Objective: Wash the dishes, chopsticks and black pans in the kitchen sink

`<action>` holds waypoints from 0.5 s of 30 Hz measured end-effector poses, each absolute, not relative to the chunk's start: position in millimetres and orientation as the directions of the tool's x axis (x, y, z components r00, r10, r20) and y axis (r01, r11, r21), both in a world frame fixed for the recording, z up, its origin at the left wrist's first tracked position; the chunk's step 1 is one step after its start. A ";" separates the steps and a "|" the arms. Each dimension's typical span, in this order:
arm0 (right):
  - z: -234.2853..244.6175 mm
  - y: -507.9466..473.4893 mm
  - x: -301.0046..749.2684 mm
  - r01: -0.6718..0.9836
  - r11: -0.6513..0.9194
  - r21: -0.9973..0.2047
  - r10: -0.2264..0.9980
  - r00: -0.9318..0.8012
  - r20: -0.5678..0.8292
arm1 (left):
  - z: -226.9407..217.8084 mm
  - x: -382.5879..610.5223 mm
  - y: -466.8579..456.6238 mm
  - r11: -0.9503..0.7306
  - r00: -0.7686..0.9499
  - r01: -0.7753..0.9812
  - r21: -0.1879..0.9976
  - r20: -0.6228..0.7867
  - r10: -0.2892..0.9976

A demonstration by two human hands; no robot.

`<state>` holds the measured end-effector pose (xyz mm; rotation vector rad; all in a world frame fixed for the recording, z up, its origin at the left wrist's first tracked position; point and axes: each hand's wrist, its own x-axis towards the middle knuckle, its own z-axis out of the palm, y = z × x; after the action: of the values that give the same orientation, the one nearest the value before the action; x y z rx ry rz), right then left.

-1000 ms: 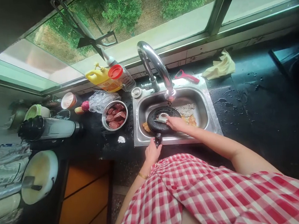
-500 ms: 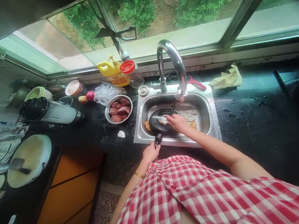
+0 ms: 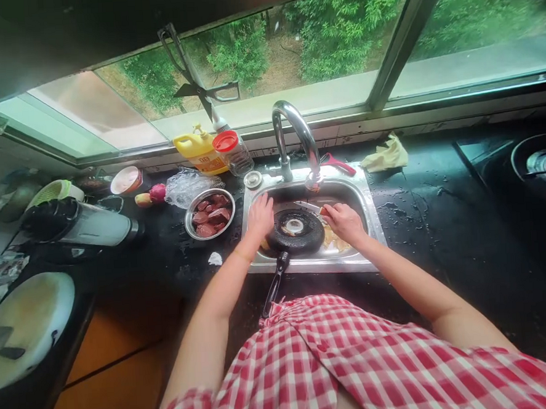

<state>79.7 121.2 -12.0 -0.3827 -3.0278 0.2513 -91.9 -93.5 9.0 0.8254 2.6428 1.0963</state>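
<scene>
A black frying pan (image 3: 302, 235) lies in the steel sink (image 3: 373, 223), its long handle (image 3: 273, 285) sticking out over the front edge. A small puddle sits in the pan's middle. My left hand (image 3: 260, 215) rests on the pan's left rim with fingers spread. My right hand (image 3: 345, 222) is at the pan's right side, closed on a knife (image 3: 309, 206) whose thin metal blade points left over the pan's far rim. Food scraps lie in the sink under my right hand.
The curved faucet (image 3: 296, 126) arches over the sink. A steel bowl of red meat (image 3: 209, 213), a yellow bottle (image 3: 199, 152) and a red-lidded jar (image 3: 233, 152) stand left. A red peeler (image 3: 343, 164) and yellow cloth (image 3: 385, 156) lie behind. A blender (image 3: 77, 224), cutting board (image 3: 28, 318) and stove (image 3: 539, 163) flank.
My left hand let go of the pan handle and moved up to the pan's left rim. My right hand left the pan's middle and now holds the knife at its right side.
</scene>
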 end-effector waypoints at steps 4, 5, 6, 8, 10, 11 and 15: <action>4.8 124.1 89.3 0.276 0.947 -0.166 0.292 -0.953 0.081 | 19.8 -172.2 -44.3 0.545 -0.631 0.729 0.413 0.099 0.769; 8.6 124.0 91.2 0.282 0.945 -0.167 0.299 -0.950 0.086 | 20.5 -187.1 -39.2 0.538 -0.600 0.763 0.359 0.084 0.795; 11.9 123.7 92.7 0.288 0.943 -0.170 0.305 -0.948 0.088 | 20.8 -199.3 -36.6 0.543 -0.589 0.777 0.318 0.064 0.806; 16.6 122.5 94.3 0.307 0.936 -0.171 0.325 -0.942 0.089 | 20.1 -214.0 -35.1 0.591 -0.622 0.759 0.272 0.036 0.782; 18.1 120.8 93.7 0.347 0.922 -0.173 0.365 -0.927 0.088 | 18.1 -212.2 -33.5 0.670 -0.707 0.687 0.282 0.050 0.705; 17.5 119.7 92.7 0.374 0.910 -0.178 0.393 -0.915 0.087 | 16.5 -204.1 -31.3 0.702 -0.752 0.637 0.319 0.061 0.656; 9.2 111.9 85.8 0.454 0.861 -0.231 0.479 -0.875 0.065 | 4.0 -131.5 -14.3 0.640 -0.804 0.237 0.731 -0.221 0.551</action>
<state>85.8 111.9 9.2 -0.7330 -2.9134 0.3171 -131.5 -14.3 4.0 0.6213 2.4335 0.9974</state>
